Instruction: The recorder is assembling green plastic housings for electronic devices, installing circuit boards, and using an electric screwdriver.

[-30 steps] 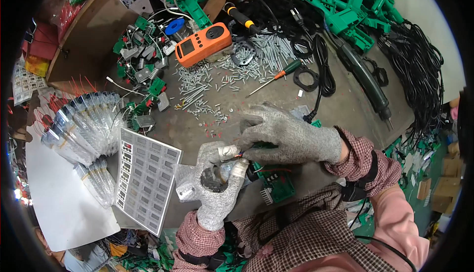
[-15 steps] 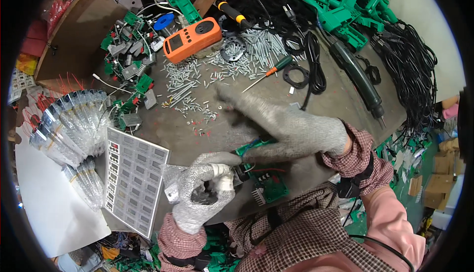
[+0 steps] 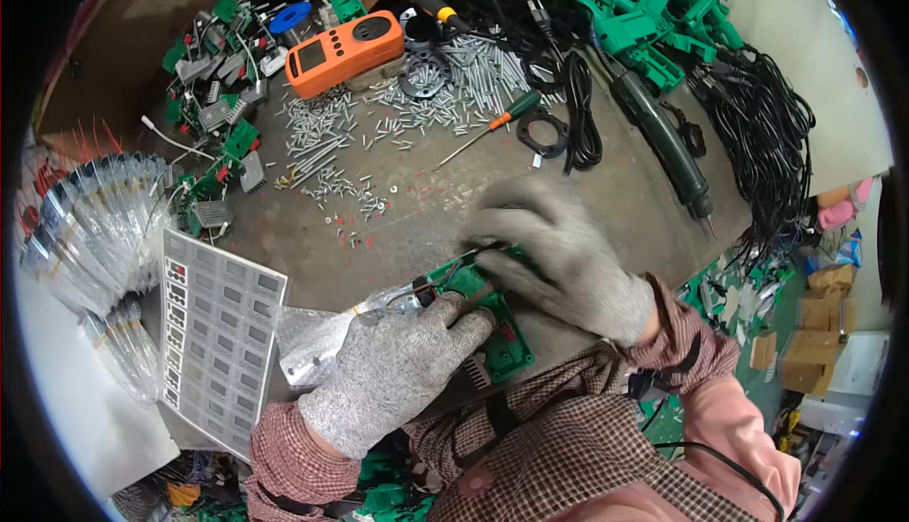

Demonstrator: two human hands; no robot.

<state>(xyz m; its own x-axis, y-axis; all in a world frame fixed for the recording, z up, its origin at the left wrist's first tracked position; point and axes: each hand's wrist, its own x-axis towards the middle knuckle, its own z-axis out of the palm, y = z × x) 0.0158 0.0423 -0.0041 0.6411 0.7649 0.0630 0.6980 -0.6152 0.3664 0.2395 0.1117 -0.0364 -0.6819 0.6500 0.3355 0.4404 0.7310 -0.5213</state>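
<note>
Lying partly beneath both gloved hands [image 3: 393, 361] [image 3: 559, 261] is a green housing [image 3: 512, 357].

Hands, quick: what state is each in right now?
Left hand: touching the green housing; grip unclear.
Right hand: blurred, can't tell open or closed.

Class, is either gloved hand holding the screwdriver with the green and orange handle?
No, the screwdriver lies on the table, apart from both the left hand and the right hand.

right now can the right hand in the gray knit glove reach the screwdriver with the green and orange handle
Probably yes: the right hand is near the screwdriver and nothing seems to block the gray tabletop between.
</note>
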